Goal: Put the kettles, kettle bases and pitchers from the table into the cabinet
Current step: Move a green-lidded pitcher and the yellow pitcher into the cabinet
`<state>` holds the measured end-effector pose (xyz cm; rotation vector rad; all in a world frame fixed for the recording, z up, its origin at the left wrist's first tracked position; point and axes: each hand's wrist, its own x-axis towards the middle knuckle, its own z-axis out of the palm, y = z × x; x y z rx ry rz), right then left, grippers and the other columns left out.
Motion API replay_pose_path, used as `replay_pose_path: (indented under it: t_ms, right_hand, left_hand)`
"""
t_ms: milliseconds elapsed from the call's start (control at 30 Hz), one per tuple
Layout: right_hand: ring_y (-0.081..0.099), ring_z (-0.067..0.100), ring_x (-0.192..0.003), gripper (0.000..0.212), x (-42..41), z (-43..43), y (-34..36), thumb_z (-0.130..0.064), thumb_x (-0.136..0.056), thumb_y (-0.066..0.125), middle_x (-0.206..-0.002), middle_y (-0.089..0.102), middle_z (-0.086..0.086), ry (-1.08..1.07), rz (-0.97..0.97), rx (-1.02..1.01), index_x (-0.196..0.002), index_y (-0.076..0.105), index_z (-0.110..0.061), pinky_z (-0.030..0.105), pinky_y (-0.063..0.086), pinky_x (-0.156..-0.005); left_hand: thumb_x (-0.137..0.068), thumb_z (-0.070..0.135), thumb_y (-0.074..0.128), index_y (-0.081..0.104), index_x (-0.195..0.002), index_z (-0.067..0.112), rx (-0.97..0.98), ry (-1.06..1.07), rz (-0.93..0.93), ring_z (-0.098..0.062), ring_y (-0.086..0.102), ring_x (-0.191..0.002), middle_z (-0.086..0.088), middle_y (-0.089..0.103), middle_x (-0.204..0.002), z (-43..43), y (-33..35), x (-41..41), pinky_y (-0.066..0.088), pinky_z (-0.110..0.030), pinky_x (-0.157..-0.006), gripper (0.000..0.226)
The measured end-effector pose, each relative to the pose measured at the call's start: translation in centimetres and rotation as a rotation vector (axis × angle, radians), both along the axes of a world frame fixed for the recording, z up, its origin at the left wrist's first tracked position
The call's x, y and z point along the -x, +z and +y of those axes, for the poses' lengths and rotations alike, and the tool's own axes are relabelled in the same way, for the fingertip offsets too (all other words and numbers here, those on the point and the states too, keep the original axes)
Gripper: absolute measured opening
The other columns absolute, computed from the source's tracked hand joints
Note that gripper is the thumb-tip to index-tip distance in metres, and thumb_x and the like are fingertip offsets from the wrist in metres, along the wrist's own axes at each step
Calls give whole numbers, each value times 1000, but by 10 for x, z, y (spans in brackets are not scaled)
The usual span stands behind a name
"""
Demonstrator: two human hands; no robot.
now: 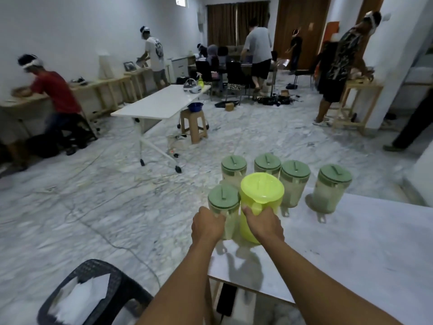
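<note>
The yellow pitcher (260, 202) stood at the near left corner of the white table (365, 249), its handle gripped by the right hand (263, 225). Touching its left side, a green-lidded pitcher (223, 207) was clasped by the left hand (207, 225). Four more green-lidded pitchers (all upright) stood behind: two (234, 170) (267, 164) at the far edge, one (294, 182) just right of the yellow, one (331, 190) apart to the right.
</note>
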<state>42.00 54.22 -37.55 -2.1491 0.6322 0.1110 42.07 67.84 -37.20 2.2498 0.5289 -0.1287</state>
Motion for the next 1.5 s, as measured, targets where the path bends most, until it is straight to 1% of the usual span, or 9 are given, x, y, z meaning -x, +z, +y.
replay_pose_path:
  t_ms: [200,267,333,400,533,700,900,1200,1500]
  right_hand:
    - [51,40,-128,61,-20,25,-12,-50,-97,49,-140,55,19,-202,-64,-104,-141,42,-9,43,41,-100]
    - [49,40,-131,60,-21,31,-14,-46,-99,46,-143,53,18,-229,-73,-102,-146,38,-10,42,40,-102]
    - [48,39,-132,60,-22,35,-15,-45,-100,44,-144,52,18,-251,-74,-101,-149,36,-9,40,39,-102]
    - [50,39,-130,60,-25,37,-17,-46,-99,45,-141,55,17,-276,-76,-128,-147,39,-10,41,40,-103]
    - [59,36,-118,55,-23,38,-18,-48,-94,50,-125,67,15,-356,-95,-213,-136,51,-13,46,46,-102]
    - [59,36,-118,54,-2,23,-4,-45,-95,52,-120,69,14,-449,-162,-250,-135,52,-10,44,46,-101]
    - [63,39,-104,60,48,-25,48,-57,-90,52,-105,72,18,-621,-304,-177,-107,68,-2,47,50,-93]
    - [62,40,-102,51,174,-118,151,-49,-95,53,-103,68,21,-964,-617,-18,-88,66,-1,42,48,-87]
    - [65,39,-95,48,330,-162,224,-44,-91,57,-103,72,24,-1435,-813,262,-89,73,1,37,45,-75]
  left_hand:
    - [-76,61,65,61,-122,4,477,-54,195,-33,62,-112,-16,65,-121,2,-38,-42,53,-40,-93,74]
    - [-80,60,63,62,-117,7,581,-70,242,-30,62,-101,-11,65,-111,-3,-49,-48,52,-35,-77,64]
    - [-85,52,62,66,-109,4,595,-85,239,-29,61,-89,-13,65,-97,-4,-59,-51,48,-35,-70,54]
    - [-89,44,59,68,-105,0,518,-116,180,-36,65,-92,-21,68,-97,-3,-66,-53,52,-45,-78,48]
    - [-98,39,47,65,-102,5,474,-111,24,-28,65,-92,-11,73,-99,5,-61,-53,53,-42,-88,39]
    - [-101,38,40,58,-104,6,509,-127,-102,-27,65,-91,-8,71,-95,-3,-25,-47,43,-32,-76,37]
    - [-101,40,37,59,-100,2,575,-160,-257,-31,64,-90,-13,69,-92,-40,44,-25,41,-33,-73,44]
    - [-99,49,36,61,-112,3,701,-481,-380,-30,62,-88,-16,70,-101,-148,157,45,38,-34,-69,54]
    - [-94,45,43,63,-81,11,947,-1019,-310,-26,60,-70,-8,65,-71,-266,228,158,44,-34,-67,42]
